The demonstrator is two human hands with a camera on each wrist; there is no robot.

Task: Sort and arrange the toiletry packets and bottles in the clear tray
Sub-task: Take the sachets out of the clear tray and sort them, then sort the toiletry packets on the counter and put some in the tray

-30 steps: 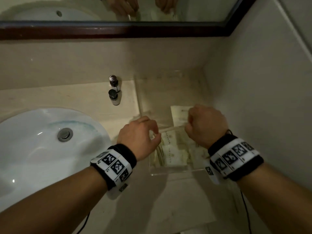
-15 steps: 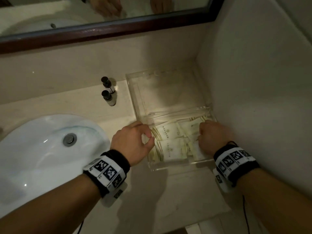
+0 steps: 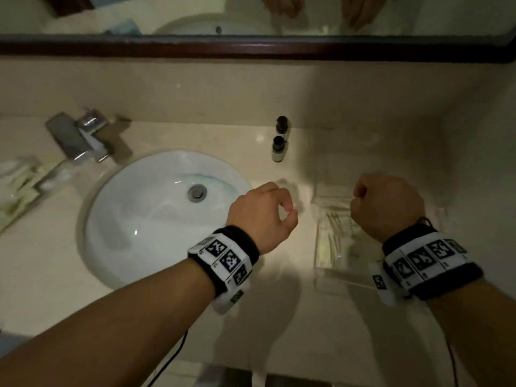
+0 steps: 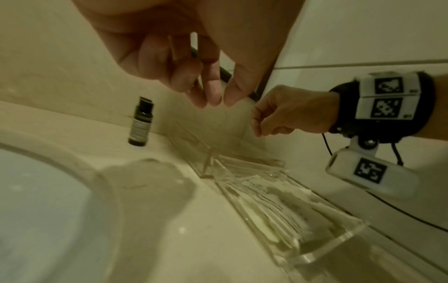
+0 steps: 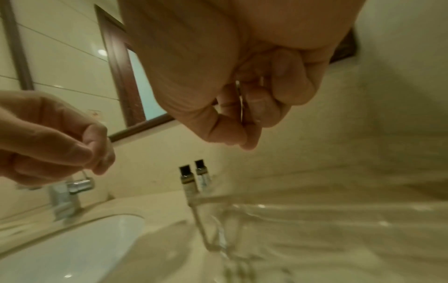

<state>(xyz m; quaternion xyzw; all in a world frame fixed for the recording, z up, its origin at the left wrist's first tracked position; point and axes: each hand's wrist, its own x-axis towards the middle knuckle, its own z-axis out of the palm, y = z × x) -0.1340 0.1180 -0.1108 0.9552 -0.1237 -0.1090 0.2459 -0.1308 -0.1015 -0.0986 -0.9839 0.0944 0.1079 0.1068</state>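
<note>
The clear tray (image 3: 332, 277) sits on the counter at the right and holds several pale toiletry packets (image 4: 278, 201) in its near compartment. Its far compartment looks bare. Two small dark-capped bottles (image 3: 279, 141) stand on the counter left of the tray, near the back wall; the nearer bottle (image 4: 140, 124) also shows in the left wrist view. My left hand (image 3: 279, 210) hovers left of the tray with loosely curled fingers (image 4: 213, 95) that hold nothing. My right hand (image 3: 388, 202) hangs above the tray as a closed fist (image 5: 244, 114), with no packet seen in it.
A white sink (image 3: 156, 219) with a chrome faucet (image 3: 83, 138) fills the counter's left half. Another clear holder (image 3: 19, 188) with packets lies at the far left. A dark-framed mirror (image 3: 251, 48) runs along the back, and a tiled wall stands close on the right.
Both hands held a packet over the tray, lowered it in among the others, then rose and drew apart, holding nothing. The head view has swung left, bringing the sink and faucet into sight.
</note>
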